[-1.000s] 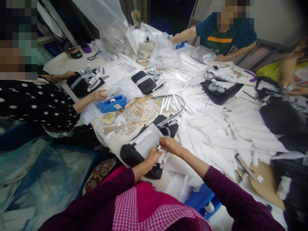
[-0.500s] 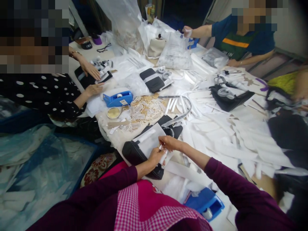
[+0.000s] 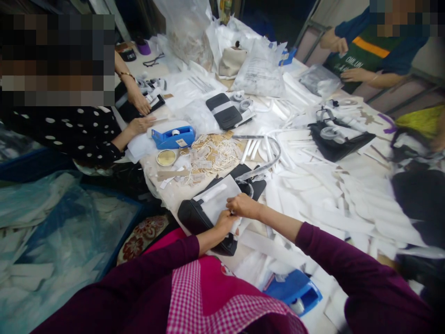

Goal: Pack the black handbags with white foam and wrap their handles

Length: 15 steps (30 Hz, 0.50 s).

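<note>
A black bag (image 3: pixel 193 218) lies at the table edge in front of me, with a white sheet (image 3: pixel 217 197) over its upper side. My left hand (image 3: pixel 225 223) is closed at the bag's right end, around a small white piece whose details are hidden. Touching it from above, my right hand (image 3: pixel 242 205) has its fingers pinched together; what they hold is too small to make out. A wrapped handle (image 3: pixel 267 163) curves up behind the bag from its far side.
A blue tape dispenser (image 3: pixel 174 138), a round tin (image 3: pixel 166 158) and tangled strings (image 3: pixel 219 155) lie beyond the bag. Another blue dispenser (image 3: pixel 295 290) is near my right forearm. White strips (image 3: pixel 330 199) cover the right side. Co-workers' hands (image 3: pixel 139 99) are at the left and far right.
My right hand has shifted slightly left and closer over my left hand. The far-right co-worker's raised hand has drawn back from the clear bag toward their body. The camera view has shifted a little.
</note>
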### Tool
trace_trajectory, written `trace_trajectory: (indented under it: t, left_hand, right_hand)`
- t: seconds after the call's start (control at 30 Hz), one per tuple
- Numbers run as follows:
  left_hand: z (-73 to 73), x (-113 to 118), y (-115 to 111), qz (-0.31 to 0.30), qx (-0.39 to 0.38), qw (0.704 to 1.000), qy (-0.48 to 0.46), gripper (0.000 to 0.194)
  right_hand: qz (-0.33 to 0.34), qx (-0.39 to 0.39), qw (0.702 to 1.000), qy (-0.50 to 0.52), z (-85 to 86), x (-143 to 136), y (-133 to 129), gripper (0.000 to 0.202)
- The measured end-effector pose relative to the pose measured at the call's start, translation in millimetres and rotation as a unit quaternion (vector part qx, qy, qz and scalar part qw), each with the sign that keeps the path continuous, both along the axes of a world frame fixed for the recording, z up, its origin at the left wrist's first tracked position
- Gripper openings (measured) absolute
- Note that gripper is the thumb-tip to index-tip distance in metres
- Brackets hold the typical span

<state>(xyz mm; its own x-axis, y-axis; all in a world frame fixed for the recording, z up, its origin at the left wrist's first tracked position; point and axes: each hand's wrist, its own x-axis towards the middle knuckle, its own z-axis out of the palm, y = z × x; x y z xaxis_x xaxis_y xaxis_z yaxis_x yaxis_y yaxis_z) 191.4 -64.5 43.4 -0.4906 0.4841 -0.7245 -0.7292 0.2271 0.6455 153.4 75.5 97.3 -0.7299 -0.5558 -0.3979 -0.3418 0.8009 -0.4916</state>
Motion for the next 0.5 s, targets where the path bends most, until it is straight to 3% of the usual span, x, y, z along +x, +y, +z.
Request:
trace_trajectory:
  t: [0.17,0.3,0.5]
  left_hand:
    - [7.3,-4,0,0.007,-0.003,1.000,0.012,0.013]
    - [11.5,-6,-1,-0.005,0.005,1.000,0.003,0.008]
    - [6.7,-8,-5,-0.030,0.059,0.998,-0.011,0.012]
  right_hand:
    - [0.019,-0.016,0.995,0.096,-2.8,37,15,0.021]
    - [0.010,-0.080,0.980,0.181,-14.2,58,28,0.030]
    - [-0.059,-0.139,0.966,0.211,-22.6,79,38,0.047]
